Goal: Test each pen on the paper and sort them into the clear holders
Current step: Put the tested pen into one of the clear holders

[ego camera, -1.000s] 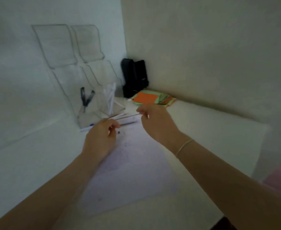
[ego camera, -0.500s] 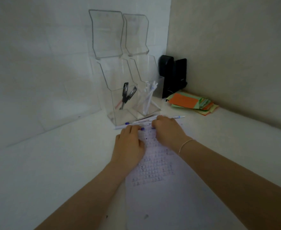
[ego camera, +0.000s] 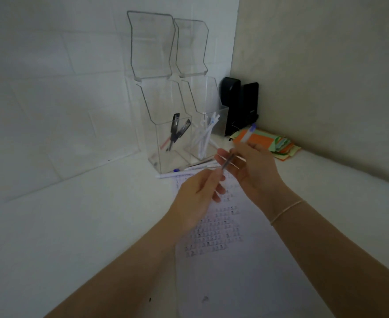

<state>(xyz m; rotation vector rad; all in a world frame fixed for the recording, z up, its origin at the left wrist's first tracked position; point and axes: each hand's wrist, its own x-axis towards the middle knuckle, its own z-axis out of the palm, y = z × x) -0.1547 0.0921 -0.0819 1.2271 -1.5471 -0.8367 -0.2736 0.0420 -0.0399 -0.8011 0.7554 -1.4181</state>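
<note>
A white pen [ego camera: 248, 134] with a blue top end is held slanted above the paper [ego camera: 223, 278]. My right hand [ego camera: 256, 172] grips its barrel. My left hand [ego camera: 197, 199] pinches the pen's grey lower end from below. Both hands hover in front of two clear holders with raised lids. The left holder [ego camera: 166, 154] contains a few dark pens. The right holder [ego camera: 208, 115] contains several white pens. Loose white pens [ego camera: 177, 172] lie on the table in front of the holders. Rows of small test marks cover the paper's upper half.
A black object [ego camera: 239, 104] stands in the corner behind the right holder. A stack of orange and green paper notes [ego camera: 273, 144] lies to the right of it. White walls close in on the left and the back.
Both hands have lifted off the paper's top edge, where they lay among the loose pens. They now hold one pen between them in the air.
</note>
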